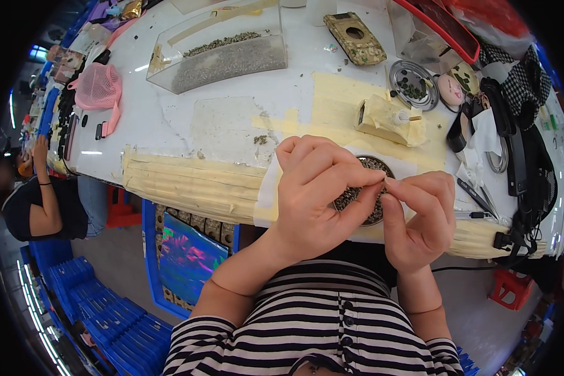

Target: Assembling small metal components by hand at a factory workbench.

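Here, in the head view, both hands meet above a round dish filled with small grey-brown pieces; the dish sits on white paper at the near edge of the tabletop, partly hidden by the fingers. The left hand pinches thumb and forefinger together; the right hand brings its own to almost the same spot, and whether they quite meet I cannot tell; anything between the fingertips is too small to make out, so I cannot say what either holds.

The pieces look light and probably hard; being so tiny, they may well slip or flick away under uneven pressure, so a gentle pinch across opposite edges would seem the surest hold; the tweezers lie to the right; a tape-covered block stands just beyond the dish, with a clear box of similar bits farther off.
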Tool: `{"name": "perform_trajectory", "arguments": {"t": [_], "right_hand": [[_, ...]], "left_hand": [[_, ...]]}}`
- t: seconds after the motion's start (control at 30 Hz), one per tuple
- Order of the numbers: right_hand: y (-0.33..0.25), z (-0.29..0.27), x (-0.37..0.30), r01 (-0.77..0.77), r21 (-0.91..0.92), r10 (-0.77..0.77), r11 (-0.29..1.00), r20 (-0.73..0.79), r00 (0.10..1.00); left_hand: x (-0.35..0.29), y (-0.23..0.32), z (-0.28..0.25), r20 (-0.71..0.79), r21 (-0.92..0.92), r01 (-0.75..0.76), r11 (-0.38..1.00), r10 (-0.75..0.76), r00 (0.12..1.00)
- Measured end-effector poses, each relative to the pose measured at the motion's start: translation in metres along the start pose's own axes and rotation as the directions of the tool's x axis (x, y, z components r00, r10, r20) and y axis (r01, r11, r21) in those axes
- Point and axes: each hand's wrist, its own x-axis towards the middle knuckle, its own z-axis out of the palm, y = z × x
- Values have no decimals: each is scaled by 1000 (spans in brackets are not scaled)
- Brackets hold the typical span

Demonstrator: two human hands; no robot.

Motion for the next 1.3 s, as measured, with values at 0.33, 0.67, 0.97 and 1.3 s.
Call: {"name": "perform_trajectory", "arguments": {"t": [0.33, 0.67, 0.97, 1.3], "right_hand": [[1, 1, 2, -123, 23, 122, 992, 36, 992], [1, 0, -1, -122, 26, 122, 992, 9, 993], [1, 0, -1, -46, -7, 46, 999, -2, 999], [-1, 1, 1, -12, -49, 11, 999, -4, 1000]], "left_hand": [[-1, 0, -2, 14, -55, 5, 999, -4, 1000], [3, 3, -6, 58, 5, -34, 999, 34, 998], [2, 1, -5, 31, -9, 24, 1000, -24, 999], [2, 1, -5, 24, -21, 38, 999, -37, 999]]}}
